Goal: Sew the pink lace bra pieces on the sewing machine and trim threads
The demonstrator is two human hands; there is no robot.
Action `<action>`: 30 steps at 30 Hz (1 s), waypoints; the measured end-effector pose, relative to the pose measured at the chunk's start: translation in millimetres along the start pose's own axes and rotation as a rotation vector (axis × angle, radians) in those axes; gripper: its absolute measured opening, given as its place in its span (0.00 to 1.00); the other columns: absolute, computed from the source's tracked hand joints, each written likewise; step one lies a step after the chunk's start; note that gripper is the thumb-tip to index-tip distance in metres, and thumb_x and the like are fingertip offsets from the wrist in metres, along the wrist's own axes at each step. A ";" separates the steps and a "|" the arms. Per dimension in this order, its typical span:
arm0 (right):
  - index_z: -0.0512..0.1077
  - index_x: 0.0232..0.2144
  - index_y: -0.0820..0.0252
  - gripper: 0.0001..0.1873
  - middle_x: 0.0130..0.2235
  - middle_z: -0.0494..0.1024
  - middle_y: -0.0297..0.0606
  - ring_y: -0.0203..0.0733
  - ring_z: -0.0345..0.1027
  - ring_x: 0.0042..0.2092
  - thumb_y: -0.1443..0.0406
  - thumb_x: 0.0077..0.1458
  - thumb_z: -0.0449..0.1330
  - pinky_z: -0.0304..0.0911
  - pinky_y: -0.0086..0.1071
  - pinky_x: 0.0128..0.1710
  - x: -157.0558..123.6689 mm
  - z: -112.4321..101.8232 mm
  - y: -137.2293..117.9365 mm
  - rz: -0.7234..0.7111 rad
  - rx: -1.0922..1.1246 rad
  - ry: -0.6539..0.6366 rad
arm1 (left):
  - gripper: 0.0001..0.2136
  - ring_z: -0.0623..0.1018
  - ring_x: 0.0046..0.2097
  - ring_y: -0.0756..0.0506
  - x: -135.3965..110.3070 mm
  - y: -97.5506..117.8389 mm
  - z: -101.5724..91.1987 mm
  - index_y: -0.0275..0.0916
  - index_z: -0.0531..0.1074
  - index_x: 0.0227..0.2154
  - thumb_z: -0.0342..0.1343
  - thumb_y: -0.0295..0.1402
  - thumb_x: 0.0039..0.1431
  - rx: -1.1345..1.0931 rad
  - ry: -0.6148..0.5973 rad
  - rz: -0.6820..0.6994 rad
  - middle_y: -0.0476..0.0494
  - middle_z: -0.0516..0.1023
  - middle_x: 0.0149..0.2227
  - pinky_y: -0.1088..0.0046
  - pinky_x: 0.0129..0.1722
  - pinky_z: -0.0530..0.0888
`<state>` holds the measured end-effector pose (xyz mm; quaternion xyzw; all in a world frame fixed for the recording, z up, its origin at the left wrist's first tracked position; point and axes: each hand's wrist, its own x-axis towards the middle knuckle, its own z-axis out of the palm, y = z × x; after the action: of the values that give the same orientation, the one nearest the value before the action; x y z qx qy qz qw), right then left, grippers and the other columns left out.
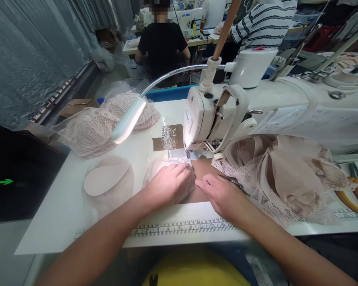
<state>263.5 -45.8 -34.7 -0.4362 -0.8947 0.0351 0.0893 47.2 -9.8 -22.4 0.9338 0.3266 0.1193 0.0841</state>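
Note:
A pale pink lace piece [155,169] lies under the needle area of a white sewing machine [197,119]. My left hand [171,182] rests on top of it, fingers bent and pressing the cloth near the presser foot. At the piece's right edge, my right hand [223,194] pinches with thumb and forefinger close together. Dark metal thread snips [234,182] stick out beside the right hand, partly covered by it; whether the palm grips them is hidden. Brown tape [201,169] covers the table below both hands.
To the left lies a beige cup-shaped piece [106,180] on mesh. Stacked lace pieces [89,129] sit at the back left beneath a lamp [128,121]. Beige lace garments [292,174] heap at right, near yellow-handled scissors [353,198]. A printed ruler [181,228] runs along the front edge. Two people work beyond.

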 end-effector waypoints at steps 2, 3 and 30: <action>0.73 0.43 0.65 0.22 0.31 0.69 0.40 0.42 0.59 0.34 0.79 0.49 0.48 0.54 0.32 0.33 -0.4 -0.7 -1.4 0.002 0.003 0.017 | 0.18 0.70 0.45 0.42 4.1 -3.5 0.9 0.31 0.63 0.55 0.43 0.27 0.63 0.061 -0.010 -0.001 0.35 0.64 0.59 0.64 0.43 0.70; 0.73 0.42 0.65 0.21 0.31 0.69 0.39 0.42 0.59 0.33 0.79 0.49 0.48 0.54 0.32 0.33 -0.8 -0.5 -2.1 0.004 0.006 0.028 | 0.18 0.70 0.44 0.43 5.9 -4.9 1.5 0.31 0.63 0.55 0.42 0.26 0.63 0.100 -0.025 0.006 0.36 0.65 0.58 0.65 0.43 0.71; 0.71 0.31 0.62 0.11 0.30 0.69 0.37 0.39 0.59 0.32 0.76 0.51 0.51 0.52 0.32 0.32 26.2 -15.6 -3.5 0.088 -0.017 -0.056 | 0.24 0.69 0.41 0.41 24.9 -33.8 -6.3 0.30 0.63 0.58 0.46 0.28 0.58 0.221 -0.181 0.032 0.39 0.63 0.61 0.63 0.42 0.69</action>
<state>247.9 -27.6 -15.5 -0.4746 -0.8772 0.0437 0.0587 44.4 32.5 -20.1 0.9494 0.3139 -0.0007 0.0077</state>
